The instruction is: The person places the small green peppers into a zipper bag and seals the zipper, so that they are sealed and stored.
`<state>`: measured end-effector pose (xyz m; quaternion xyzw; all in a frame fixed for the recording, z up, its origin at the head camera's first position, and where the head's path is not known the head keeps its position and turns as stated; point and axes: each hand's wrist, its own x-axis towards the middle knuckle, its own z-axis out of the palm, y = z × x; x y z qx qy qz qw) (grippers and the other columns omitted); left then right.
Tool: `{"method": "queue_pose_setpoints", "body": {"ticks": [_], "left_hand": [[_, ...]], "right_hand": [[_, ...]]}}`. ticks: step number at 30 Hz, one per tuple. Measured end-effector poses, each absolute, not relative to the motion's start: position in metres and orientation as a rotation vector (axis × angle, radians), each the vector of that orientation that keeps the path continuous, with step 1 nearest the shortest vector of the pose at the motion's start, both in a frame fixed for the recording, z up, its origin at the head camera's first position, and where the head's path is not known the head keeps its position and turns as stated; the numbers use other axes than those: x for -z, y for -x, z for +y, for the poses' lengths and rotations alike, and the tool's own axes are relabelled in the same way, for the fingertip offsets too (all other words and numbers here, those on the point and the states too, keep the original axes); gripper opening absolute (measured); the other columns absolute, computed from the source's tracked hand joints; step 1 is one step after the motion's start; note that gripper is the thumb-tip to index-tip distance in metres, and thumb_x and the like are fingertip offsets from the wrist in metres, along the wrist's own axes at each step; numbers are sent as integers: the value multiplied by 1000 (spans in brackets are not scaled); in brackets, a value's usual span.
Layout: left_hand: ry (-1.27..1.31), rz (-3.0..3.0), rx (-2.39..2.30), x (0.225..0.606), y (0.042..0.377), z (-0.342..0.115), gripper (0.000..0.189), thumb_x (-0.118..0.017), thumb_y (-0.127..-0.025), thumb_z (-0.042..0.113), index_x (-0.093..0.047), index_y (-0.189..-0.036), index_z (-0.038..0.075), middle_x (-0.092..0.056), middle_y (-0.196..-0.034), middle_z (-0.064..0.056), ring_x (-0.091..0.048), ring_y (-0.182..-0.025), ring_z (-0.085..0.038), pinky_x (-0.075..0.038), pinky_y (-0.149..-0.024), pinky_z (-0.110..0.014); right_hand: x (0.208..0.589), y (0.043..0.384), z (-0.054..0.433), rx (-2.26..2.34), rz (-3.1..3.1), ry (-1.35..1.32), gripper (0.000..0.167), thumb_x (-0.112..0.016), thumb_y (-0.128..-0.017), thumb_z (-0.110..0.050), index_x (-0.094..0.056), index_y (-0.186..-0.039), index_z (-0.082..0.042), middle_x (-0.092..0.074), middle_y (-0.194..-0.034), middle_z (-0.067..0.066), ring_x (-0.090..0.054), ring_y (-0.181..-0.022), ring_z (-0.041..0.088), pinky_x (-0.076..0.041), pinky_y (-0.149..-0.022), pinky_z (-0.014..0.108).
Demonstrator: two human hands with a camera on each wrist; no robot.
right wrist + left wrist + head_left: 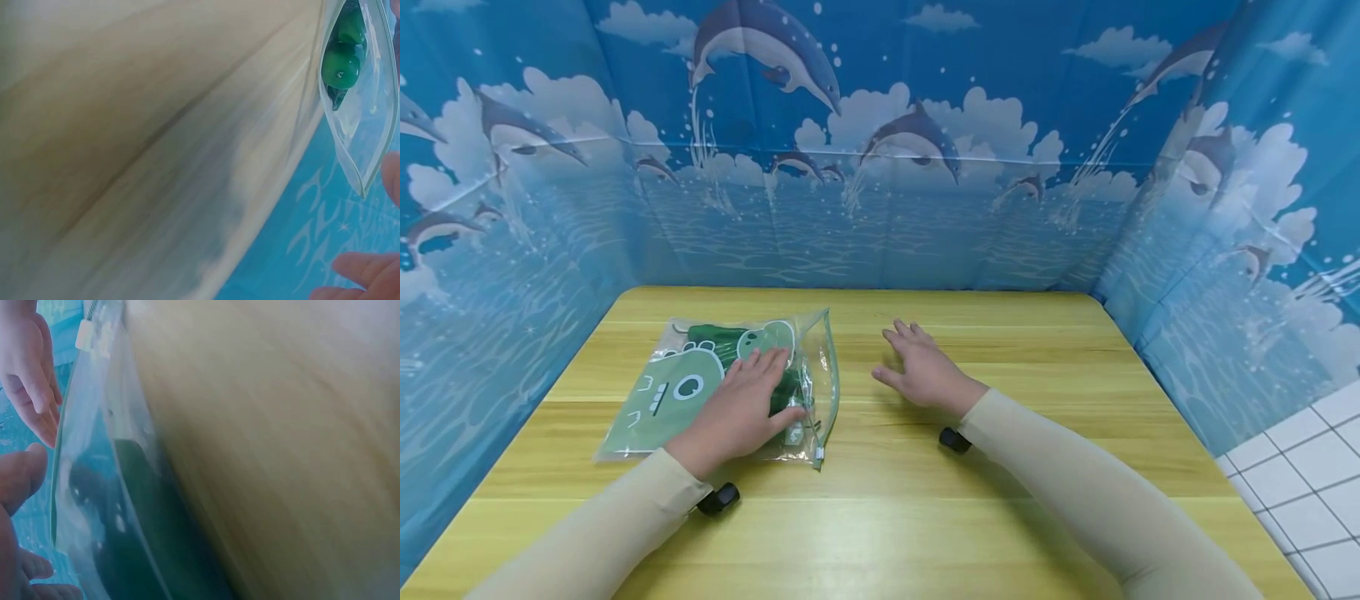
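A clear zip bag [647, 425] printed with green cartoon figures lies on the left part of the table, dark green things inside it. My left hand [741, 412] rests on top of the bag, fingers extended and thumb near its mouth. At the near end of the mouth sits a white slider [819, 454]. The right wrist view looks into the gaping mouth, where round, shiny green objects [342, 65] show; their kind is unclear. To the right of the bag, apart from it, my right hand [921, 371] hovers over the table with spread fingers and holds nothing.
The yellow wood-grain table [887, 533] has rounded far corners. A blue curtain [880, 217] with dolphins and clouds surrounds it at the back and sides. White tiles [1315, 467] appear at the lower right. Each wrist wears a small black device [718, 498].
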<state>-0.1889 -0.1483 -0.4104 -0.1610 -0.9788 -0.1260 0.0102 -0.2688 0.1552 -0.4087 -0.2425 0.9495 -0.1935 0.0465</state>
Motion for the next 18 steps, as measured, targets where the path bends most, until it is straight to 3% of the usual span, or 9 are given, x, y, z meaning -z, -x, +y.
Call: {"method": "queue_pose_setpoints", "body": {"ticks": [8,18], "left_hand": [[510,-3063,355,413,186,-158,94,-64,-100,58,-24,-168,5,-19,-175,-21,-13,-162,-47,-11,-130,-63],[545,-3066,320,412,183,-164,93,-61,-101,59,-25,-168,5,-20,-174,-22,-15,-161,-47,-12,-130,-63]], "right_hand": [[407,264,162,502,2910,744,87,-59,-103,-57,-28,-167,-7,-10,-176,21,-5,-161,51,-10,-128,69],[408,260,169,455,2887,698,92,-58,-103,-60,-21,-169,-10,-3,-177,18,2,-162,50,-6,-127,71]]}}
